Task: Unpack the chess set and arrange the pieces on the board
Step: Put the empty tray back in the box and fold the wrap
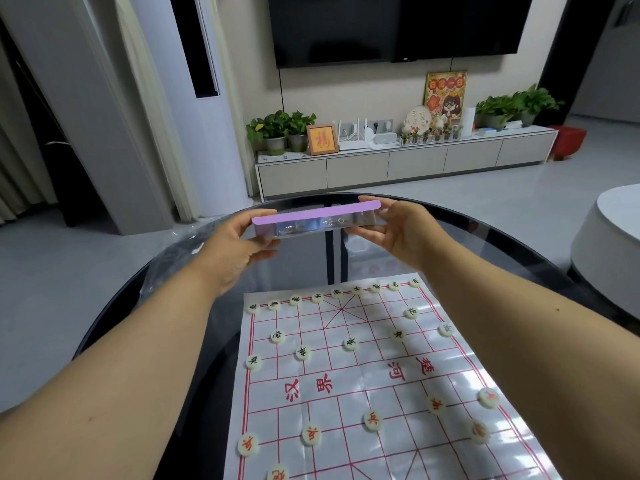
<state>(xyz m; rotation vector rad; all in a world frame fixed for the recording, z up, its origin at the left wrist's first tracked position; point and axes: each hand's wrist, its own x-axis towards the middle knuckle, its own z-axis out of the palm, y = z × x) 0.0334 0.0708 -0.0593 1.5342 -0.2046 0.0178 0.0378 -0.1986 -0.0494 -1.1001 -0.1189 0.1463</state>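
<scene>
Gripping purple-lidded clear box (pixel 317 220), contents blurred: left hand (pixel 230 249), right hand (pixel 401 233), 1 each end.

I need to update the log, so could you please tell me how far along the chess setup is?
Done: the board sheet is spread on the glass table, with black-lettered pieces along its far side. In hand: the left hand and right hand hold the purple-lidded box above the table. Left: the red-lettered pieces show only partly; the nearest rows lie out of view.
</scene>
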